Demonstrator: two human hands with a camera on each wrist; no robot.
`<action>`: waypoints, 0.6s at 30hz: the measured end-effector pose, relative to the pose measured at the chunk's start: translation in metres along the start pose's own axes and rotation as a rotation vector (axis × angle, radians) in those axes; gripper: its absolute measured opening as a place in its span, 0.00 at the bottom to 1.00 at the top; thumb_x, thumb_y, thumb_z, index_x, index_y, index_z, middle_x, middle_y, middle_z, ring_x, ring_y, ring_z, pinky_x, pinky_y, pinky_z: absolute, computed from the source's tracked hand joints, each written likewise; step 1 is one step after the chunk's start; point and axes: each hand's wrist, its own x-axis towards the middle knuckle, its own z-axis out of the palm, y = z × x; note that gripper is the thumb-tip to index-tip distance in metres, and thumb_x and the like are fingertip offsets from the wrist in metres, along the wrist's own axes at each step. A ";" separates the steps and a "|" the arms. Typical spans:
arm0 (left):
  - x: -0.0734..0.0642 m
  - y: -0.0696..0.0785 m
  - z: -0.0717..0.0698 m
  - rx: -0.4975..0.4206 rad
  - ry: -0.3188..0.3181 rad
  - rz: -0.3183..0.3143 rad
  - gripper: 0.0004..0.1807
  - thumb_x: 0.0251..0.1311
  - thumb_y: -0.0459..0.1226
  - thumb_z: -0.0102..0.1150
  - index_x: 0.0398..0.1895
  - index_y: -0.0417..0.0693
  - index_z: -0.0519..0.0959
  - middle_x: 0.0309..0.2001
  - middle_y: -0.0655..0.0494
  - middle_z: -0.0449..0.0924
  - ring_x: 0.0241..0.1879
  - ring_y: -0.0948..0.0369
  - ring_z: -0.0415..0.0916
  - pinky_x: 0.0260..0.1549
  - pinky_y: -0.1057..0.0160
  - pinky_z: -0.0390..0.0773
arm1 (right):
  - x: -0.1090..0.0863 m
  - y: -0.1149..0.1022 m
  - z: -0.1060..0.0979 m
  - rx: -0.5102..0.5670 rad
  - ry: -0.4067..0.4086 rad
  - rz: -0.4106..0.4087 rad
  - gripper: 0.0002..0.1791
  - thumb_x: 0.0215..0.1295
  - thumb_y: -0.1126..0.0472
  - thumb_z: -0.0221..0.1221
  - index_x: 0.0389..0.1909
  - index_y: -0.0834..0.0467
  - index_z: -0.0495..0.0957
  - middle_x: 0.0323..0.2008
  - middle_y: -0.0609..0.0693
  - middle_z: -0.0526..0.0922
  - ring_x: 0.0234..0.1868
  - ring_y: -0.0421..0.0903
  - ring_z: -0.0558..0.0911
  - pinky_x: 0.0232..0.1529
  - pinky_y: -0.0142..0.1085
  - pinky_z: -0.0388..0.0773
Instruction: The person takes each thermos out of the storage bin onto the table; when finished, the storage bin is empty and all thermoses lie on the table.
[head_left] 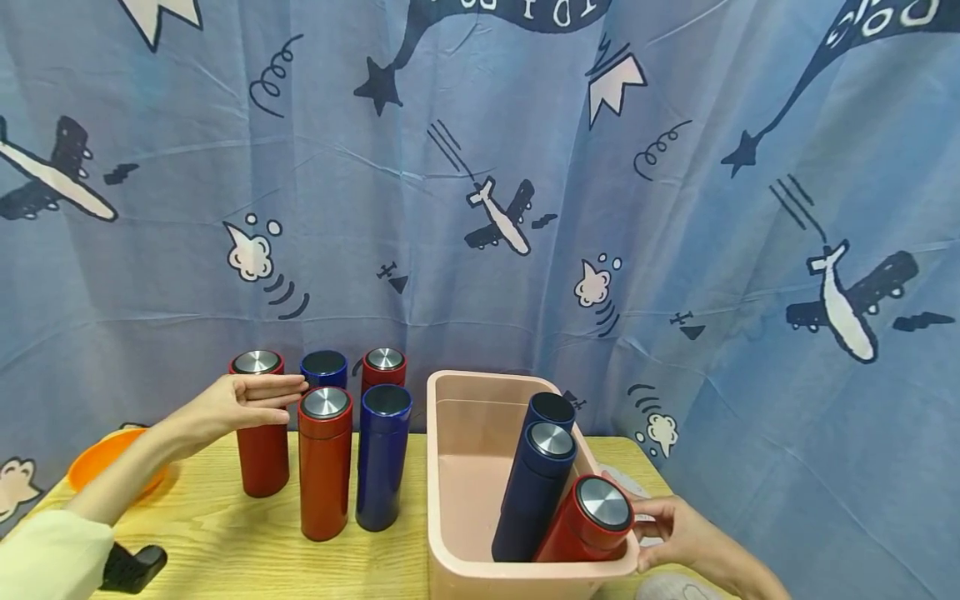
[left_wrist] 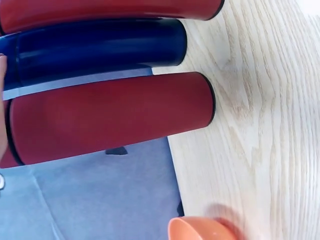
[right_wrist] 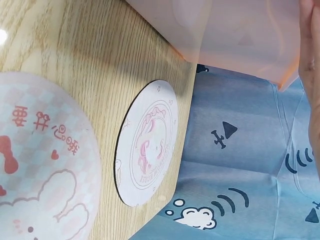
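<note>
My left hand (head_left: 258,398) is in front of the back-left red thermos (head_left: 264,462), its fingers extended rightward near the tops of a blue thermos (head_left: 325,365) and the front red thermos (head_left: 325,475). Nothing shows gripped in it. In the left wrist view only a sliver of that hand shows beside a red thermos (left_wrist: 112,117). My right hand (head_left: 678,533) holds the right rim of a pink plastic bin (head_left: 468,467), with thumb and bent fingers at the edge. Inside the bin, two dark blue thermoses (head_left: 534,492) and a red thermos (head_left: 581,529) lean rightward.
A blue thermos (head_left: 384,467) and another red one (head_left: 384,367) stand left of the bin. An orange bowl (head_left: 112,458) sits at the table's left. Two round printed mats (right_wrist: 147,145) lie right of the bin. A blue patterned curtain (head_left: 480,292) hangs behind.
</note>
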 end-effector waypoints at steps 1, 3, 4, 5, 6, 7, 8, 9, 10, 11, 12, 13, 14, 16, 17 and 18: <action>-0.003 0.001 0.000 0.007 0.015 -0.008 0.31 0.64 0.30 0.56 0.67 0.25 0.59 0.59 0.56 0.76 0.56 0.68 0.74 0.50 0.70 0.76 | 0.000 0.000 0.000 -0.002 -0.003 -0.007 0.19 0.64 0.66 0.61 0.52 0.42 0.82 0.49 0.39 0.82 0.49 0.36 0.80 0.50 0.28 0.77; -0.008 0.005 0.000 0.026 0.043 -0.026 0.30 0.64 0.31 0.56 0.66 0.25 0.61 0.57 0.59 0.78 0.56 0.68 0.74 0.49 0.70 0.76 | 0.001 0.000 0.000 -0.002 -0.010 -0.020 0.19 0.64 0.66 0.60 0.53 0.43 0.81 0.50 0.39 0.82 0.50 0.36 0.80 0.50 0.28 0.77; -0.010 0.007 0.001 0.037 0.054 -0.034 0.29 0.64 0.32 0.56 0.66 0.26 0.62 0.56 0.61 0.78 0.55 0.68 0.75 0.49 0.70 0.77 | 0.001 0.000 0.001 -0.002 -0.013 -0.026 0.20 0.64 0.66 0.60 0.53 0.44 0.81 0.50 0.39 0.82 0.50 0.36 0.80 0.51 0.28 0.77; -0.012 0.009 0.001 0.040 0.063 -0.040 0.28 0.64 0.32 0.57 0.65 0.27 0.64 0.55 0.62 0.79 0.55 0.68 0.75 0.48 0.70 0.77 | 0.001 0.000 0.000 0.000 -0.016 -0.032 0.20 0.64 0.66 0.60 0.54 0.44 0.81 0.50 0.39 0.82 0.50 0.36 0.80 0.51 0.29 0.77; -0.014 0.011 0.002 0.044 0.071 -0.044 0.27 0.65 0.32 0.57 0.65 0.28 0.65 0.54 0.64 0.79 0.54 0.68 0.76 0.48 0.69 0.78 | 0.000 0.000 0.000 -0.001 -0.017 -0.038 0.20 0.64 0.67 0.60 0.54 0.44 0.81 0.51 0.40 0.82 0.50 0.36 0.80 0.51 0.29 0.77; -0.016 0.013 0.002 0.049 0.079 -0.040 0.26 0.65 0.32 0.57 0.64 0.30 0.67 0.53 0.66 0.80 0.53 0.67 0.76 0.47 0.70 0.78 | 0.000 0.000 0.001 -0.003 -0.016 -0.041 0.20 0.65 0.67 0.60 0.54 0.44 0.81 0.50 0.40 0.82 0.49 0.36 0.80 0.50 0.29 0.77; -0.018 0.015 0.003 0.048 0.088 -0.030 0.26 0.65 0.32 0.57 0.64 0.30 0.68 0.53 0.66 0.80 0.53 0.67 0.77 0.47 0.69 0.78 | 0.000 0.000 0.000 -0.003 -0.015 -0.041 0.20 0.65 0.66 0.60 0.54 0.45 0.81 0.50 0.40 0.82 0.49 0.37 0.80 0.50 0.29 0.78; -0.020 0.017 0.004 0.047 0.096 -0.019 0.25 0.64 0.31 0.57 0.63 0.31 0.69 0.53 0.66 0.80 0.53 0.67 0.77 0.46 0.69 0.78 | 0.000 0.000 0.000 -0.001 -0.015 -0.041 0.20 0.65 0.66 0.60 0.55 0.45 0.81 0.50 0.40 0.82 0.49 0.37 0.80 0.50 0.29 0.78; -0.022 0.018 0.004 0.045 0.105 -0.005 0.24 0.64 0.31 0.57 0.63 0.32 0.69 0.53 0.66 0.80 0.52 0.68 0.77 0.46 0.69 0.79 | 0.000 0.000 0.000 -0.002 -0.014 -0.039 0.20 0.65 0.66 0.60 0.55 0.45 0.81 0.50 0.40 0.82 0.49 0.37 0.80 0.50 0.29 0.78; -0.024 0.020 0.006 0.043 0.116 0.007 0.24 0.64 0.30 0.57 0.63 0.33 0.70 0.53 0.65 0.80 0.52 0.68 0.77 0.46 0.68 0.79 | 0.000 0.000 0.000 -0.002 -0.012 -0.036 0.20 0.65 0.66 0.60 0.55 0.44 0.81 0.50 0.40 0.82 0.49 0.37 0.80 0.50 0.29 0.78; -0.026 0.022 0.007 0.044 0.130 0.020 0.24 0.63 0.29 0.58 0.63 0.34 0.71 0.53 0.65 0.80 0.52 0.68 0.77 0.45 0.68 0.79 | 0.000 0.000 0.000 -0.004 -0.012 -0.034 0.20 0.65 0.66 0.60 0.54 0.44 0.81 0.50 0.40 0.82 0.49 0.37 0.80 0.50 0.29 0.78; -0.028 0.024 0.009 0.040 0.144 0.031 0.24 0.63 0.29 0.58 0.63 0.33 0.71 0.53 0.64 0.80 0.52 0.69 0.77 0.45 0.68 0.79 | 0.000 0.000 0.000 -0.005 -0.011 -0.032 0.20 0.65 0.66 0.60 0.54 0.44 0.81 0.50 0.40 0.82 0.49 0.37 0.80 0.50 0.29 0.78; -0.030 0.026 0.012 0.039 0.157 0.037 0.24 0.62 0.28 0.58 0.62 0.34 0.71 0.53 0.64 0.80 0.52 0.70 0.77 0.45 0.67 0.80 | 0.000 0.000 0.000 -0.004 -0.013 -0.030 0.20 0.65 0.66 0.60 0.54 0.44 0.81 0.51 0.40 0.82 0.49 0.37 0.80 0.50 0.29 0.77; -0.033 0.030 0.018 0.027 0.177 0.041 0.23 0.62 0.28 0.58 0.62 0.36 0.73 0.53 0.65 0.80 0.52 0.70 0.77 0.45 0.67 0.80 | 0.000 0.000 0.000 -0.007 -0.011 -0.024 0.19 0.65 0.66 0.60 0.54 0.44 0.81 0.50 0.39 0.82 0.49 0.36 0.80 0.50 0.28 0.77; -0.034 0.033 0.021 0.017 0.181 0.047 0.23 0.63 0.28 0.58 0.62 0.37 0.73 0.53 0.65 0.80 0.52 0.70 0.77 0.45 0.67 0.80 | 0.000 0.000 0.000 -0.008 -0.011 -0.024 0.19 0.65 0.65 0.60 0.54 0.44 0.81 0.50 0.39 0.82 0.49 0.36 0.80 0.50 0.28 0.77; -0.035 0.035 0.025 0.002 0.181 0.058 0.22 0.63 0.28 0.57 0.61 0.36 0.73 0.53 0.64 0.80 0.52 0.69 0.77 0.45 0.67 0.80 | 0.001 0.000 0.000 -0.010 -0.010 -0.025 0.19 0.65 0.65 0.60 0.54 0.44 0.81 0.50 0.39 0.82 0.49 0.36 0.80 0.50 0.29 0.77</action>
